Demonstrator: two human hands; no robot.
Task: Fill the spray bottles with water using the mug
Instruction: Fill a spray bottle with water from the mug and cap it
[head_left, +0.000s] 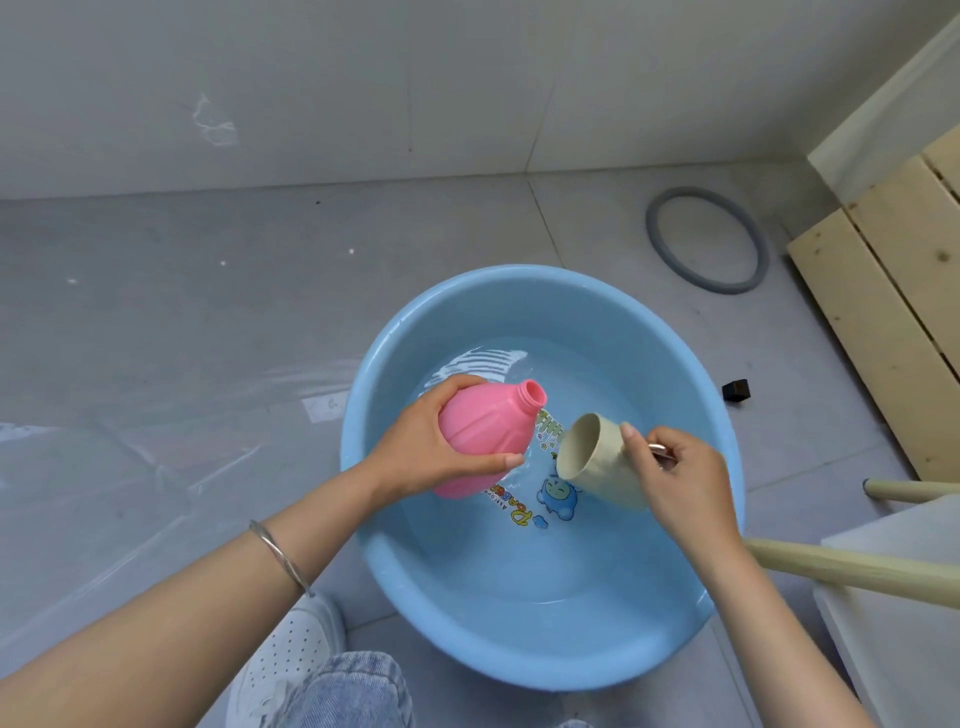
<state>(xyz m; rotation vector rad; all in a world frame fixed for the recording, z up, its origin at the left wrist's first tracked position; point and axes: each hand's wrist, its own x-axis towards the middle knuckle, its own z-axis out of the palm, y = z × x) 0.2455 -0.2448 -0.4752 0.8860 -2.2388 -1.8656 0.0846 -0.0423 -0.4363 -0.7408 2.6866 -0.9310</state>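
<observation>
As both hang over basin (519, 660) | left grip (415, 452) wraps bottle (480, 428) | right grip (680, 483) wraps mug (597, 462)

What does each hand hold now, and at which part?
The left hand grips the pink bottle round its wide body, neck free. The right hand holds the mug by its side, thumb on the outer wall.

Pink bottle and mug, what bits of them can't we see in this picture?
- Water inside the pink bottle: head view, its opaque wall hides the level.
- Handle of the mug: head view, mostly covered by the right hand gripping it.
- Left side of the bottle: head view, covered by the left hand holding it.
- Printed words on the basin floor: head view, partly behind bottle and mug.
</observation>
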